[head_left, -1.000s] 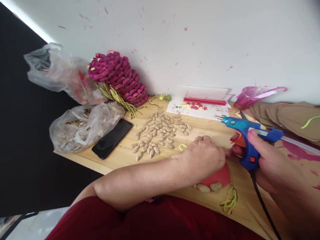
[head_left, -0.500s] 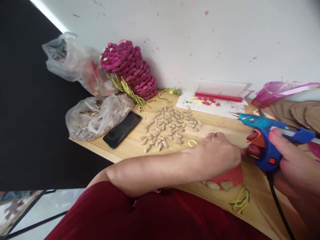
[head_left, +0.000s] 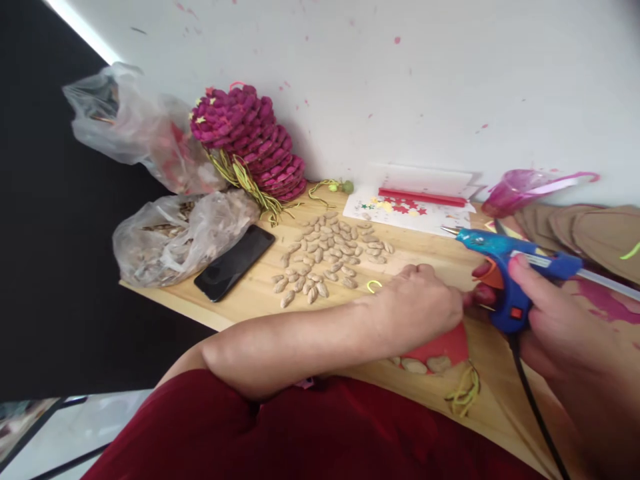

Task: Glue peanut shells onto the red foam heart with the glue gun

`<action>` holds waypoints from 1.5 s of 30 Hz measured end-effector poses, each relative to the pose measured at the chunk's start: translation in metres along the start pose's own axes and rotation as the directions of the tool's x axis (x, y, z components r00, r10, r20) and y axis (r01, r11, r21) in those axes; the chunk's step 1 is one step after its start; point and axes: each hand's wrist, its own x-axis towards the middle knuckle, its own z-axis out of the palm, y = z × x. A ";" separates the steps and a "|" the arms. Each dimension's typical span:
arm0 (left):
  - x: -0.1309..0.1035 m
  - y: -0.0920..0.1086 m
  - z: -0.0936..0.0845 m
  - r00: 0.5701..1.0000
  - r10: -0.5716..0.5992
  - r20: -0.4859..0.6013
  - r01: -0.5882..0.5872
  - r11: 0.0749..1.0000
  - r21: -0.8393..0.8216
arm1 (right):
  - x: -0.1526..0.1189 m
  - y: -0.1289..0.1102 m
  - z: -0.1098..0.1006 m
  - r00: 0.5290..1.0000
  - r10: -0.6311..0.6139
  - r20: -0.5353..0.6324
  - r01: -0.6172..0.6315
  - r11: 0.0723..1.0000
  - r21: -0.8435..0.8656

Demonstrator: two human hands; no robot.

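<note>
My right hand (head_left: pixel 550 313) grips a blue glue gun (head_left: pixel 515 280), its metal nozzle pointing left. Beside it, my left hand (head_left: pixel 420 307) is closed, with its fingertips turned away and whatever they hold hidden. The left wrist lies over a red piece (head_left: pixel 445 347) with peanuts along its lower edge, and yellow-green strings (head_left: pixel 465 392) hang from its corner. A small yellow loop (head_left: pixel 373 286) shows at the far side of my left hand. Loose peanuts (head_left: pixel 325 243) are spread on the wooden table (head_left: pixel 245 308).
A black phone (head_left: pixel 235 261), a plastic bag (head_left: pixel 175 240) and a magenta peanut ornament (head_left: pixel 250 140) are at the left. Paper with small stars (head_left: pixel 355 207), a pink cup (head_left: pixel 513 190) and brown cardboard discs (head_left: pixel 600 233) line the wall side.
The whole view has shifted, so most things appear farther left. A glue stick behind the gun and more of the cardboard discs now show. Both hands keep nearly the same pose.
</note>
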 end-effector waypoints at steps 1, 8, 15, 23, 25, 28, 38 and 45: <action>0.000 0.000 0.000 1.000 0.004 -0.009 -0.004 1.000 0.005 | -0.001 -0.001 0.000 1.000 0.017 0.001 -0.017 1.000 -0.002; 0.000 -0.002 0.004 0.996 0.062 -0.067 -0.056 0.995 0.076 | -0.005 -0.004 0.006 0.999 0.036 0.001 -0.036 0.999 0.006; -0.001 -0.002 -0.002 0.997 0.071 -0.018 -0.069 0.993 0.096 | -0.006 -0.004 0.003 1.000 0.023 0.022 -0.023 1.000 -0.004; 0.001 -0.002 -0.006 0.999 0.040 0.032 -0.041 0.998 0.044 | -0.010 -0.007 0.008 0.999 0.041 -0.033 -0.041 0.999 0.011; 0.002 -0.002 -0.008 0.998 0.035 0.051 -0.037 0.999 0.032 | -0.011 -0.007 0.008 0.998 0.055 -0.023 -0.055 0.998 0.018; 0.003 -0.002 -0.007 0.998 0.034 0.045 -0.036 0.999 0.034 | -0.012 -0.008 0.008 0.998 0.056 0.013 -0.056 0.998 0.025; 0.003 -0.001 -0.009 0.997 0.044 0.068 -0.047 0.998 0.040 | -0.013 -0.008 0.008 0.997 0.072 -0.019 -0.072 0.997 -0.011; 0.001 -0.002 -0.005 0.998 0.052 0.040 -0.055 0.997 0.063 | -0.012 -0.009 0.009 0.999 0.045 -0.009 -0.045 0.999 0.004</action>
